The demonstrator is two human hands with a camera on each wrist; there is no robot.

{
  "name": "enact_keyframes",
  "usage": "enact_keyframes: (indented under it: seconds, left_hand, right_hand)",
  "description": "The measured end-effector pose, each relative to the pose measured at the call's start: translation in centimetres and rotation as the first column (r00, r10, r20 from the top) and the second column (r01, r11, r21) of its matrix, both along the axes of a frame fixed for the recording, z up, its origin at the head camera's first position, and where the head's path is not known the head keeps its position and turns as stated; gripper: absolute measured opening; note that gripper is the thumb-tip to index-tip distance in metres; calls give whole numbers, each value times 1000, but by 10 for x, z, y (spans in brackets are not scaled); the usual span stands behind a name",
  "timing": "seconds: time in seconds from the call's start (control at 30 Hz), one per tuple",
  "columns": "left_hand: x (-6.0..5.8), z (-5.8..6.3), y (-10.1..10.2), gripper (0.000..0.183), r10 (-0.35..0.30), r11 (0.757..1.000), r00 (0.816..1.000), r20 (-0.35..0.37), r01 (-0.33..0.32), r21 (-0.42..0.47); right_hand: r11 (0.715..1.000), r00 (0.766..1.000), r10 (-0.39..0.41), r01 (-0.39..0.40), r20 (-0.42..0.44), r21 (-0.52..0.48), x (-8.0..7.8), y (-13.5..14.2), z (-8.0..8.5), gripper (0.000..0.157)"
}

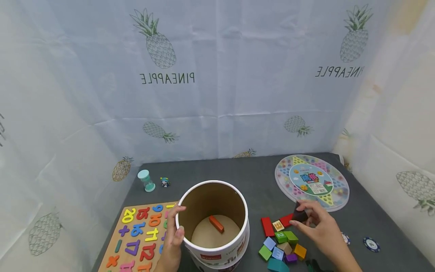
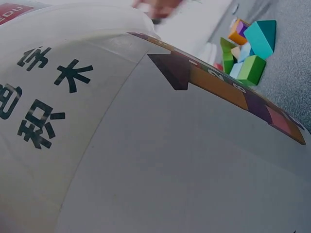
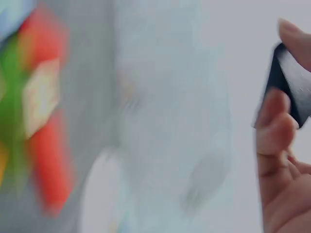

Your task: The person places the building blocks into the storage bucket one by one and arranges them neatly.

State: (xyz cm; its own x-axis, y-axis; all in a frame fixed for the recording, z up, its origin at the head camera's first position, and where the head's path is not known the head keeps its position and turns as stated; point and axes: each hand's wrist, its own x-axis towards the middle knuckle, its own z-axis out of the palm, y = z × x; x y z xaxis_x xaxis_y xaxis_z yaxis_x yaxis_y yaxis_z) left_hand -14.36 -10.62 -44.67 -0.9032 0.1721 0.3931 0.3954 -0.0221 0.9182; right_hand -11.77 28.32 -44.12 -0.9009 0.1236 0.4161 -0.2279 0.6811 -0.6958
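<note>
Two hands engaged at time of inspection. My right hand (image 1: 317, 224) pinches a dark block (image 1: 300, 214) between thumb and fingers; the block is off the table (image 1: 251, 175), near the far side of the loose blocks (image 1: 284, 248) and well apart from the tub (image 1: 238, 243). My left hand (image 1: 172, 243) grips the tub at its left rim. One orange-red block (image 1: 216, 224) lies on the tub's floor, in view through the upward-facing mouth.

Handling assessment, dark block: sharp edges and flat faces suggest a stiff, light piece, probably painted wood. The right wrist view shows a sheen on one face, so I judge it somewhat slippery though hardly fragile. Recommended hold: opposite flat faces, near the middle, clear of the corners, where a pinch would tend to roll it.

Handling assessment, tub: the wall appears rigid and thin, and with a single block inside I expect it to be light and easily shoved. The rim is the sound place to grasp; the printed outer wall looks smooth and broad, offering poor purchase for one hand.

Limits: background in the right wrist view is blurred; my left fingers are not visible in the left wrist view.
</note>
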Motion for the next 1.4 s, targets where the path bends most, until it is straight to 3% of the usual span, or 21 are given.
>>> enact_keyframes:
  seconds: [0.1, 0.2, 0.3, 0.47, 0.63, 0.77, 0.87, 0.93, 1.0, 1.07, 1.17, 1.3, 1.4]
  left_hand:
    - [1, 1, -1, 46, 4, 1000, 1000, -12, -5, -7]
    - [1, 2, -2, 46, 11, 1000, 1000, -8, -11, -12]
    - [0, 1, -2, 46, 14, 1000, 1000, 4, -14, -15]
    - [1, -1, 1, 46, 14, 1000, 1000, 23, -13, -11]
    - [1, -2, 2, 45, 18, 1000, 1000, 1, -18, 5]
    - [2, -2, 1, 45, 21, 1000, 1000, -10, -21, 6]
    - [1, -2, 0, 45, 24, 1000, 1000, 10, -23, -12]
    - [0, -1, 0, 45, 28, 999, 999, 19, -27, -19]
    - [-1, 0, 0, 45, 44, 999, 999, 26, -44, -28]
    - [-1, 2, 0, 44, 57, 998, 998, 23, -56, -28]
    - [-1, 4, 0, 44, 65, 997, 998, 11, -64, -34]
    - [0, 3, 1, 44, 56, 998, 998, 12, -55, -34]
    - [-1, 2, 2, 44, 50, 998, 998, 32, -49, -31]
  right_hand:
    - [985, 984, 126, -139, -125, -100, -5, -33, 29, 48]
    - [927, 938, 283, -321, -199, -194, -12, -67, 51, 44]
    - [871, 889, 405, -446, -211, -207, -22, -98, 59, 38]
    - [875, 885, 449, -463, -123, -144, -34, -132, 54, 29]
    - [875, 884, 462, -467, -66, -127, -35, -136, 53, 25]
    - [884, 884, 451, -462, -127, -75, -32, -119, 52, 27]
    - [927, 922, 354, -368, -155, -74, -33, -87, 41, 24]
    - [956, 958, 276, -282, -76, -85, -36, -58, 28, 21]
    - [976, 973, 215, -210, 86, -62, -41, -27, 13, 21]
    - [985, 956, 167, -169, 242, -12, -46, 0, -5, 26]
    - [979, 894, 174, -202, 413, 24, -50, 29, -32, 36]
    - [948, 837, 265, -317, 479, 28, -46, 47, -62, 45]
    - [942, 841, 271, -333, 469, 52, -41, 51, -74, 48]
